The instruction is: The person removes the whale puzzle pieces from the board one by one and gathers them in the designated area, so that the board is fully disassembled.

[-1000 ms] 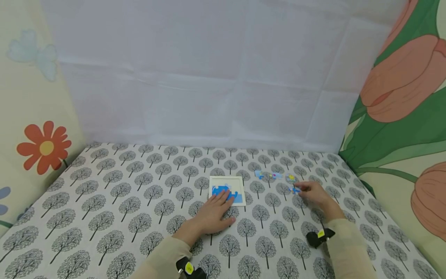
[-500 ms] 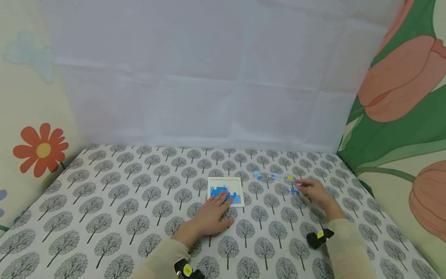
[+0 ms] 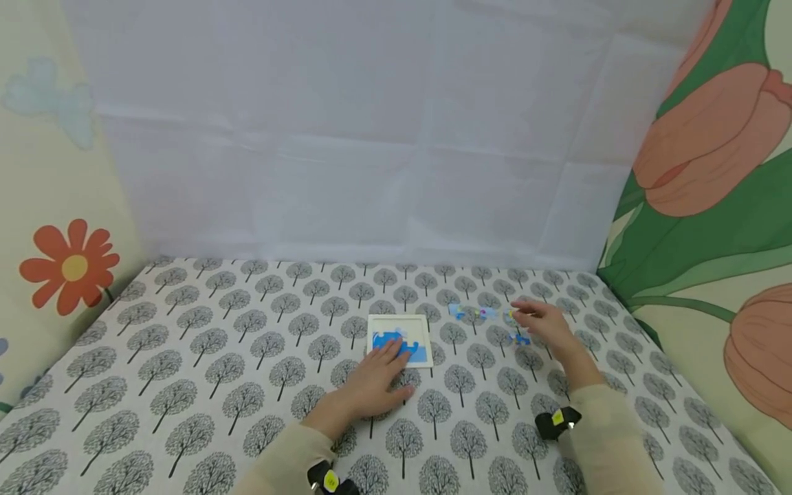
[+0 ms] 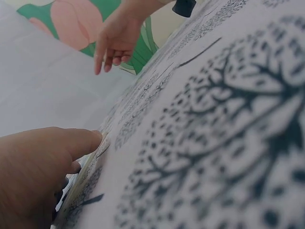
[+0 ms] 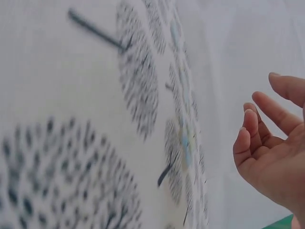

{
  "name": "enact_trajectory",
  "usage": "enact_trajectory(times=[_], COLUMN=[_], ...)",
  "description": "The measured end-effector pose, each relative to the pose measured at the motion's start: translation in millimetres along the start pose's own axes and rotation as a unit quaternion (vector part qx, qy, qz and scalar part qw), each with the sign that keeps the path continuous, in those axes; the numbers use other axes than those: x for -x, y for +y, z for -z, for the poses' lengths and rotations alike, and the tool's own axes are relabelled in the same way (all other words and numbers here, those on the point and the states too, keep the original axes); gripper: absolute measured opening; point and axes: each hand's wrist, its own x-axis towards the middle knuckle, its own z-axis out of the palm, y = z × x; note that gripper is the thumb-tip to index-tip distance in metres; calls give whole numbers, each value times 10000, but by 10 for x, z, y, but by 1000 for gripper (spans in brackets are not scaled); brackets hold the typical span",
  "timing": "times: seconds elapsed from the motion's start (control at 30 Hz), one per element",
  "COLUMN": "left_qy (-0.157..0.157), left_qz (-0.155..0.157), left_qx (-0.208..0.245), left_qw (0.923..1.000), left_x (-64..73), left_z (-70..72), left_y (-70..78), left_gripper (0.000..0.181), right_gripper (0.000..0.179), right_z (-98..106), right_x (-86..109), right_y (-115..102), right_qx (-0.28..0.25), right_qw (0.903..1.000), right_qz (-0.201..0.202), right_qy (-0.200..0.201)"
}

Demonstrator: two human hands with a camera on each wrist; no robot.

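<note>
A small white puzzle frame (image 3: 418, 318) lies mid-table in the head view, with blue puzzle pieces (image 3: 385, 337) joined inside it. My left hand (image 3: 375, 385) rests at its near left side, straight fingertips over the blue part, which they partly hide. To the right, my right hand (image 3: 548, 328) hovers above the loose pieces with nothing in its grasp. The right wrist view shows its thumb and index finger apart and the other fingers loosely curled. Below those fingers lies a blue puzzle piece (image 3: 520, 339); a yellow-marked piece (image 3: 510, 315) is partly hidden by the fingertips.
Farther back, a pale blue piece (image 3: 455, 311) and a piece with a pink spot (image 3: 487, 313) lie right of the frame. A tree-print cloth (image 3: 247, 385) covers the table. A white sheet (image 3: 346, 137) hangs along the back edge.
My right hand has moved from the nearest loose blue piece back and slightly left, over the yellow-marked one. The left hand stays on the frame. The view has shifted slightly.
</note>
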Motion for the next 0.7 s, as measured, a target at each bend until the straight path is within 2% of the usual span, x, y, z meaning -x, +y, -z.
enact_trajectory(times=[0.13,0.23,0.4,0.57,0.7], left_qy=[28,58,132,143,157], left_qz=[109,195,166,125,160], left_qx=[-18,-74,-142,-141,-183], left_qw=[9999,9998,9997,9997,9996], left_x=[23,47,82,116,143], left_z=[18,35,65,82,93], left_y=[-18,-29,-35,-47,-61], left_gripper=[59,59,60,58,59], right_gripper=[41,40,38,34,36], right_z=[-96,-186,-360,-538,-696], right_x=[-23,-56,-106,-100,-152], right_y=[-139,-214,-311,-459,-476], right_qx=[-200,-288,-418,-522,-604], right_qw=[9989,9976,9947,9917,9904], right_qz=[384,518,736,876,812], right_qy=[-203,-362,-577,-782,-944])
